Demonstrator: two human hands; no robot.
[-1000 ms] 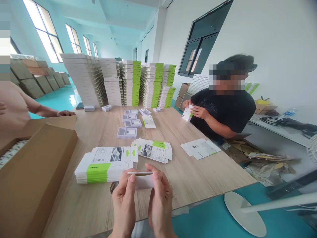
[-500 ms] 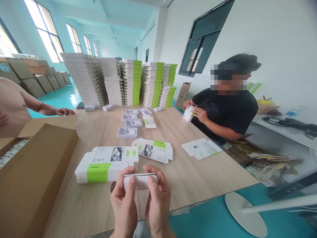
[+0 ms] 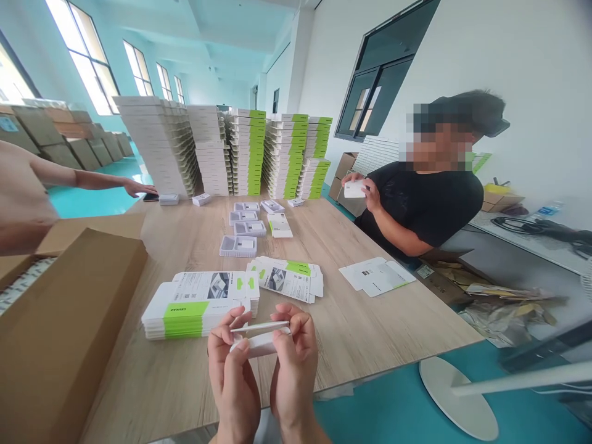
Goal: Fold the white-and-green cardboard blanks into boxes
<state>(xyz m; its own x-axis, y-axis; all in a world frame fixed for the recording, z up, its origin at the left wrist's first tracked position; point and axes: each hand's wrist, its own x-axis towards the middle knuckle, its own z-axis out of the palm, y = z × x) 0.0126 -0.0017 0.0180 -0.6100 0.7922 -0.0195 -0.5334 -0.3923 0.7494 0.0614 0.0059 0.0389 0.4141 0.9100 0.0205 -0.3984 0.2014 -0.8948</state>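
Note:
My left hand [image 3: 231,370] and my right hand [image 3: 292,364] both pinch a small white carton [image 3: 259,336] over the near edge of the wooden table [image 3: 370,320]. Its thin end flap stands up between my fingertips. Just beyond my hands lies a pile of flat white-and-green cartons [image 3: 197,305], and a second fanned pile [image 3: 287,279] sits to its right.
A person in a black shirt [image 3: 425,203] sits at the right holding a white box [image 3: 355,189]. Another person's arm [image 3: 99,182] reaches in from the left. Brown cardboard box [image 3: 60,333] at left, grey trays [image 3: 240,237] mid-table, tall carton stacks [image 3: 250,154] at the back, fan base [image 3: 456,398] on the floor.
My hands have turned the carton slightly and worked its flap. The person at the right lifted their box higher. The arm on the left stretched farther toward the back stacks.

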